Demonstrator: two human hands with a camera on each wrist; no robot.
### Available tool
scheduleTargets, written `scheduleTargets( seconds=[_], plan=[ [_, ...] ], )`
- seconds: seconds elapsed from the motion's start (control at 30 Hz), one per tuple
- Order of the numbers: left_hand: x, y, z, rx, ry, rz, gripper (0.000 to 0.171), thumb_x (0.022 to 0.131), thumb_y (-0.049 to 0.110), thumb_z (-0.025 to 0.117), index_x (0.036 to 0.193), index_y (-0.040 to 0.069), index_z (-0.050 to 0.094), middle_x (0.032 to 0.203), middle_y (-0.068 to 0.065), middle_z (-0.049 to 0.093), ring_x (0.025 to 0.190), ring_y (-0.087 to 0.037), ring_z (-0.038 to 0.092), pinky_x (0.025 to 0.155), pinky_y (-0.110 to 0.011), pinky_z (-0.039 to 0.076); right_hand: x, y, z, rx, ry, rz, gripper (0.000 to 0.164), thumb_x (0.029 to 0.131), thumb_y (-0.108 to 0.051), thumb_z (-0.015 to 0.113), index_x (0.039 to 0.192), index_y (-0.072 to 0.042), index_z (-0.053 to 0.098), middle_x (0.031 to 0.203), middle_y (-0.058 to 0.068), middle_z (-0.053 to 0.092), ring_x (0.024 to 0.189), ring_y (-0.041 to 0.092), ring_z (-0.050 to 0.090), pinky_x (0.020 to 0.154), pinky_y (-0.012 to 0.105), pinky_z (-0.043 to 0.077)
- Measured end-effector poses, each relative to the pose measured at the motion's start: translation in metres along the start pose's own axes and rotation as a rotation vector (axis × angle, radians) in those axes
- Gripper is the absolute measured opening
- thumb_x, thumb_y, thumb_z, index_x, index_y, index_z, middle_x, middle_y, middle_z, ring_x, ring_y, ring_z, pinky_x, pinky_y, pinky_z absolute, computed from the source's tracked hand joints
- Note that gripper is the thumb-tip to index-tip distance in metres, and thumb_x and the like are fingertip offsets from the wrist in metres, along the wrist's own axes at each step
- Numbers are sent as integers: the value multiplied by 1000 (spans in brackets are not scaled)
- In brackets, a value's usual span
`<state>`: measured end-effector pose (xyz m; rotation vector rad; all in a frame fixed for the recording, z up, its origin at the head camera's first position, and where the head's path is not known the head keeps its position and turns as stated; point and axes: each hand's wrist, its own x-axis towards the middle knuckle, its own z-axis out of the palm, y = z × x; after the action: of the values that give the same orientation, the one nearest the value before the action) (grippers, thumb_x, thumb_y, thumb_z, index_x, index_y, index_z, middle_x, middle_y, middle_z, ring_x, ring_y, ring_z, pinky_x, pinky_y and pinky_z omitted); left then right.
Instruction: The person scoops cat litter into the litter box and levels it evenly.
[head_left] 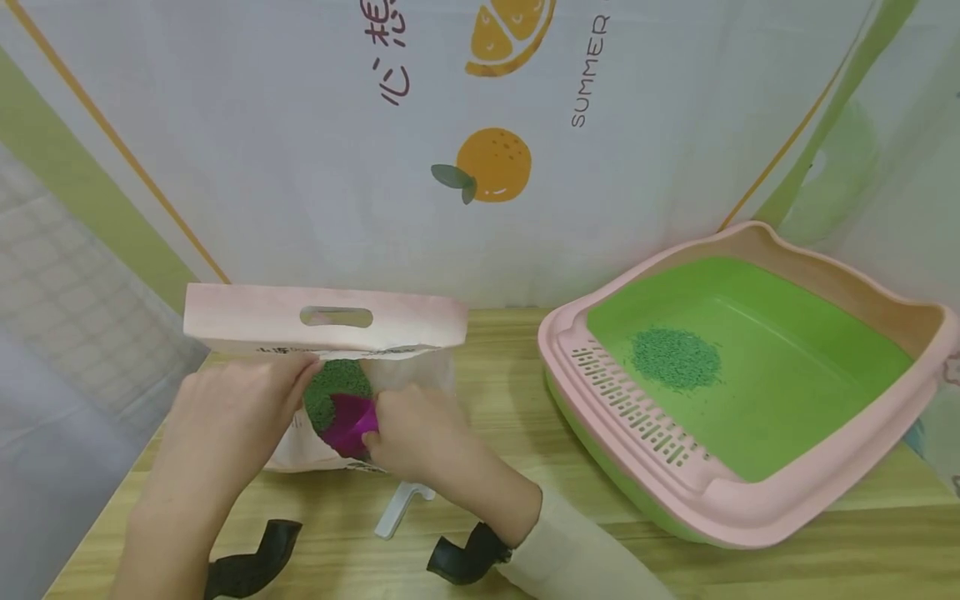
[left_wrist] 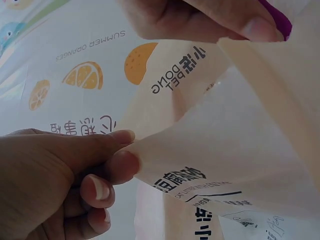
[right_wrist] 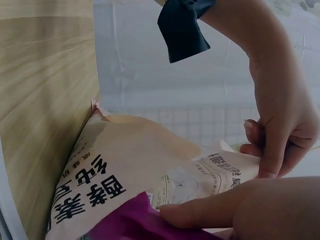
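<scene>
Pointing leftward from the right fingers into pellets, the scoop is gripped there; the bag is pinched by the left fingers.

A passage of wood-grain table opens toward the far edge between a pale pink, handled paper bag, near the far-left corner, and a deep, pink-rimmed green plastic tray along the right; left hand and right hand crowd the bag's mouth.
</scene>
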<state>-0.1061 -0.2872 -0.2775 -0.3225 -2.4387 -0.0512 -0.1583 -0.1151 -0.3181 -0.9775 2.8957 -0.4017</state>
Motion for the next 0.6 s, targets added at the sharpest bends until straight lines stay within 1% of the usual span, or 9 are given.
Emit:
scheduleTargets(
  seconds=[0.17,0.23,0.37,0.6],
  plan=[
    [0,1,0,2,4,8,44,87,12,77,64,16,39,52,4,27,49,-11,22,46,-28,18,6,-1,4,0,29,-20,42,94,-36,68,61,-21,49,53,-10,40,45,3,33,38,20,26],
    [1,1,0,4,9,11,44,87,12,77,64,16,40,52,4,26,49,-12,22,46,-28,18,8,0,6,-3,39,-27,44,94,-36,68,59,-21,46,53,-11,38,44,3,32,38,20,26],
    [0,1,2,5,20,22,43,85,11,78,64,15,40,51,4,27,49,-12,22,46,-28,18,13,0,11,-4,52,-27,48,94,-38,68,57,-22,43,50,-11,34,42,3,29,37,20,25],
    [1,-1,3,7,22,55,44,86,11,76,63,16,39,52,5,25,49,-10,20,47,-27,17,19,0,21,-15,78,-15,50,94,-42,68,57,-22,42,48,-12,34,40,2,31,37,19,29]
  ],
)
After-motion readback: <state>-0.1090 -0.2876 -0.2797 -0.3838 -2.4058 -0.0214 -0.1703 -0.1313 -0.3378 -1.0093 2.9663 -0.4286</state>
